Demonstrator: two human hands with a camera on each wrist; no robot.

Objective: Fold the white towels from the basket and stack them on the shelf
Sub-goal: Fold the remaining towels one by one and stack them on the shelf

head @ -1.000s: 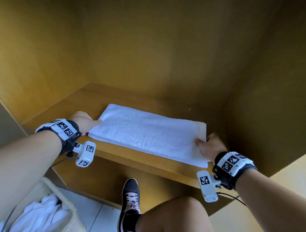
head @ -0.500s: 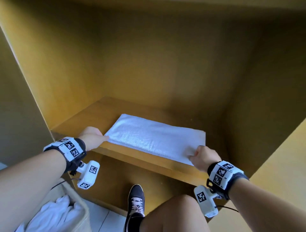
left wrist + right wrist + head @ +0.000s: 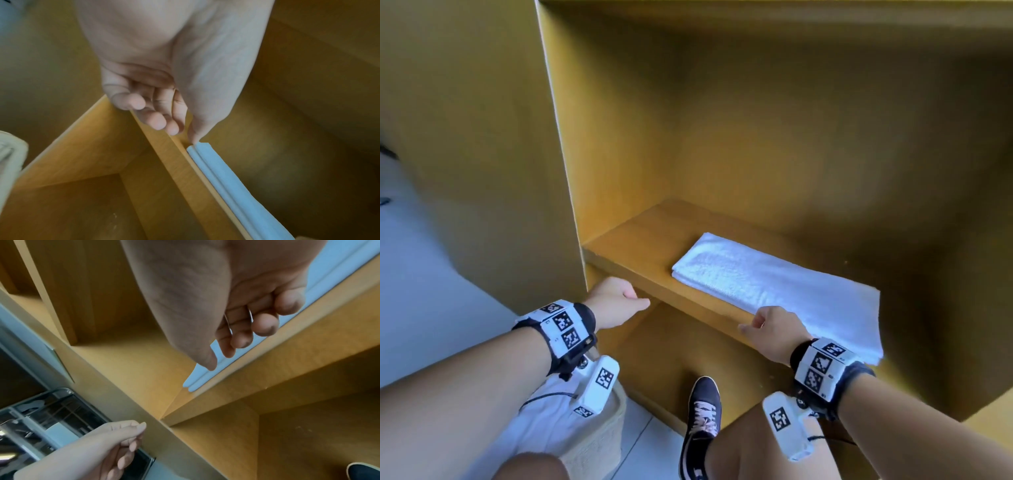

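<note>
While the folded towel (image 3: 774,284) lies flat on the shelf (image 3: 626,253), both hands hang before its near edge, fingers loosely curled, holding nothing; soft, light cloth, best lifted from underneath.

Bare shelf board (image 3: 633,246) left of folded towel (image 3: 774,284) (walls close around).

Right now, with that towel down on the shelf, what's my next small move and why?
Probably reach the left hand down to the basket for another towel. The folded towel lies flat on the shelf, both hands are off it and hold nothing, the right hand included, and white cloth shows in the basket.
</note>
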